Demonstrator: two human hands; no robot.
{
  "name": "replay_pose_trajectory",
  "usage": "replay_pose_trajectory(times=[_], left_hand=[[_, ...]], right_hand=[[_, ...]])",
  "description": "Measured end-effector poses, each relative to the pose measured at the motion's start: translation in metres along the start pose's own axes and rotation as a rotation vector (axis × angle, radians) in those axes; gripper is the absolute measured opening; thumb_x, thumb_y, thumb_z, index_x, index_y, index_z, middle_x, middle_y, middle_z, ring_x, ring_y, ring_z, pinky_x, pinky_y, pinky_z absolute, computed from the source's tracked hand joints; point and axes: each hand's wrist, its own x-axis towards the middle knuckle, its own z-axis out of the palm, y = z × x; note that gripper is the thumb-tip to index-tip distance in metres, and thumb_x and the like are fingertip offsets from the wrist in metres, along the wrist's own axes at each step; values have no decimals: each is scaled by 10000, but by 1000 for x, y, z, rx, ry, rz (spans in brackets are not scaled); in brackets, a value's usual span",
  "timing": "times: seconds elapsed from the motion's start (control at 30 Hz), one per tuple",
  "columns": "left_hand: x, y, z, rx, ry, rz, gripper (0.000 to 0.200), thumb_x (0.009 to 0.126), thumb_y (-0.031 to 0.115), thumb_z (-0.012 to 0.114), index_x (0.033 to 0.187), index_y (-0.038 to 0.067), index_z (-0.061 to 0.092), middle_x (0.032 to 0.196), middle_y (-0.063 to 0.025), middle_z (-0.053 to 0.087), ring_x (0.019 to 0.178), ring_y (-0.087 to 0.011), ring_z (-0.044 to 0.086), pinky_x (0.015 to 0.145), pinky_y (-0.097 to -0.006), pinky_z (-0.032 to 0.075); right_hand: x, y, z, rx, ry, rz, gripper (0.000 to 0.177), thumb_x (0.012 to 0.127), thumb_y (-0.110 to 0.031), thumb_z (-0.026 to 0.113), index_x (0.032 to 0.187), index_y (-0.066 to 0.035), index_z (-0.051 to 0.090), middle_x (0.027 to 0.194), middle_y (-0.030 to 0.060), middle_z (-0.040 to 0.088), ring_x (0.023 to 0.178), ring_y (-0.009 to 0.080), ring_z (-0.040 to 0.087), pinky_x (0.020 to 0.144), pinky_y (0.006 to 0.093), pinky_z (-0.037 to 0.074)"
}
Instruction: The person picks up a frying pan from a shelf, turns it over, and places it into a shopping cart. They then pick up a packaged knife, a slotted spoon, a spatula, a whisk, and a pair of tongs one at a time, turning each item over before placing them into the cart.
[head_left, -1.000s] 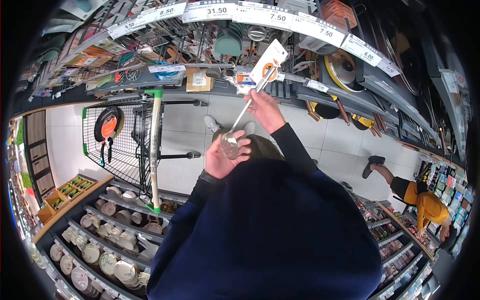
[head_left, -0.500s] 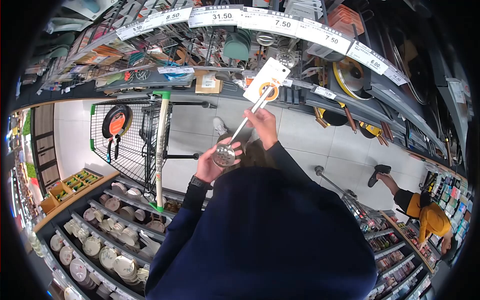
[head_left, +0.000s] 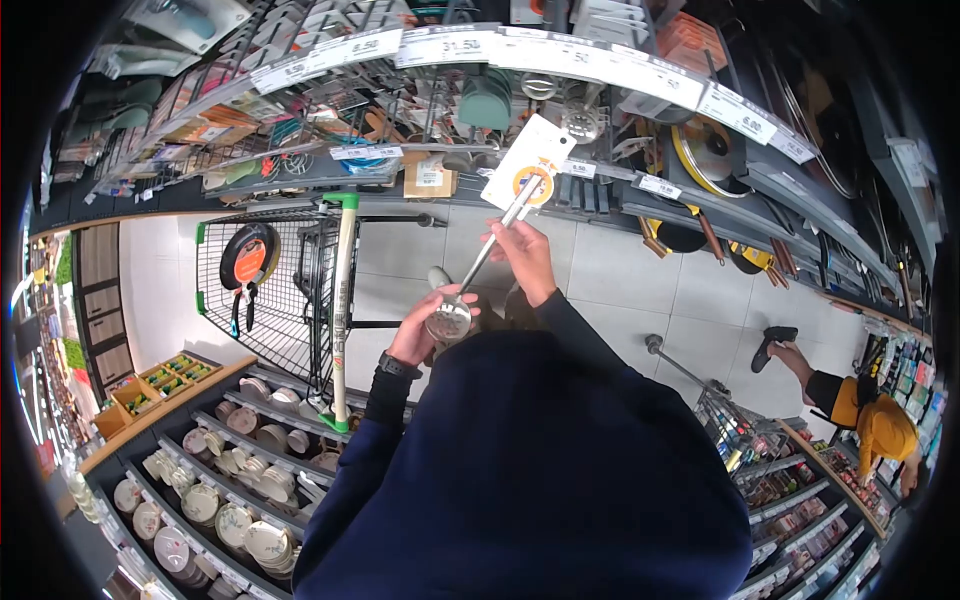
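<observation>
While the left hand (head_left: 418,335) is cupping the round perforated bowl of the long-handled stainless-steel skimmer (head_left: 472,280) just above the dark blue sweater (head_left: 540,480), the right hand (head_left: 522,258) is pinching the thin shaft higher up, so the tool is hanging slanted in the air between both hands, clear of any shelf. A white cardboard label with an orange ring (head_left: 530,165) is sitting on the handle's upper end, beyond the right hand. By its look, the skimmer is likely feeling light and rigid, though the polished metal is probably proving slippery and the narrow shaft is offering little to grip; the surest hold is seeming to be mid-handle, with the bowl's rim as a second support, while the card is looking too flimsy to carry anything. Near the left hand, a black wire shopping cart with green corners and a pale push bar (head_left: 340,300) is standing on the light tiled floor (head_left: 620,290), carrying a black frying pan with an orange sticker (head_left: 246,256). Dark shelves of stacked patterned ceramic dishes (head_left: 215,500) are running along the person's left side. Farther out, hanging racks of kitchen utensils (head_left: 485,100) under white price tags (head_left: 445,48) are lining the aisle, and another person in a yellow top (head_left: 885,425) is leaning over at the far right.
</observation>
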Motion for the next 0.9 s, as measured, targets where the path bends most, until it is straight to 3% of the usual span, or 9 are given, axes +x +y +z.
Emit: replay_pose_trajectory(times=[0.13, 0.17, 0.27, 0.3, 0.43, 0.6, 0.67, 0.7, 0.9], left_hand=[[-20, 31, -8, 224, -46, 12, 550, 995, 353, 499, 1366, -51, 455, 1282, -232, 609, 1133, -342, 637, 1009, -422, 484], [-28, 40, -8, 181, -17, -2, 457, 997, 272, 526, 1339, -30, 512, 1200, -177, 658, 1078, -259, 660, 969, -361, 496], [-54, 69, -22, 289, -29, -2, 398, 987, 174, 549, 1338, -12, 520, 1191, -153, 662, 1032, -227, 677, 945, -331, 502], [-64, 81, -27, 289, -31, 7, 375, 972, 88, 561, 1335, -1, 530, 1161, -134, 673, 972, -198, 688, 920, -314, 509], [-106, 115, -66, 293, 129, 24, 242, 997, 81, 544, 1215, -20, 566, 1035, -102, 696, 784, -138, 674, 743, -259, 541], [-161, 139, -145, 375, 289, 167, 169, 975, 49, 583, 1119, -38, 564, 1002, -114, 691, 798, -125, 684, 717, -252, 551], [-181, 152, -174, 584, 399, 225, 137, 971, 50, 597, 1069, -46, 585, 969, -95, 687, 802, -127, 689, 695, -250, 556], [-188, 157, -187, 530, 454, 256, 121, 968, 51, 609, 1032, -51, 601, 930, -74, 682, 801, -125, 689, 681, -249, 555], [-213, 163, -309, 552, 610, 309, 143, 959, 3, 597, 1095, -42, 605, 901, -59, 687, 816, -113, 668, 730, -242, 539]], right_hand=[[4, 5, 35, -44, -62, 10, 241, 967, -240, 659, 1013, -3, 668, 885, 60, 724, 687, 61, 611, 635, 221, 519], [4, 6, 46, -54, -78, 15, 241, 967, -240, 659, 1013, -3, 668, 885, 60, 724, 687, 61, 611, 635, 221, 519], [4, 11, 89, -84, -162, -3, 218, 954, -220, 678, 949, -2, 664, 863, 55, 718, 700, 66, 623, 631, 226, 522], [3, 13, 104, -125, -199, 15, 210, 950, -210, 682, 929, -2, 659, 852, 53, 714, 710, 71, 632, 640, 230, 529], [-2, 24, 178, -115, -339, 101, 204, 947, -186, 683, 977, 13, 653, 874, 59, 701, 726, 93, 654, 674, 252, 556], [-4, 57, 277, -105, -506, 122, 210, 950, -141, 669, 1075, 27, 653, 916, 62, 696, 761, 102, 673, 682, 254, 564], [-4, 73, 314, -163, -542, 123, 218, 950, -133, 664, 1097, 28, 648, 928, 68, 699, 775, 105, 680, 687, 250, 564], [-4, 82, 331, -217, -559, 110, 228, 951, -124, 660, 1119, 30, 643, 940, 73, 702, 789, 107, 687, 693, 246, 563], [5, 139, 403, -266, -658, 181, 283, 953, -64, 598, 1225, 14, 588, 1025, 119, 723, 833, 164, 723, 703, 263, 562]])
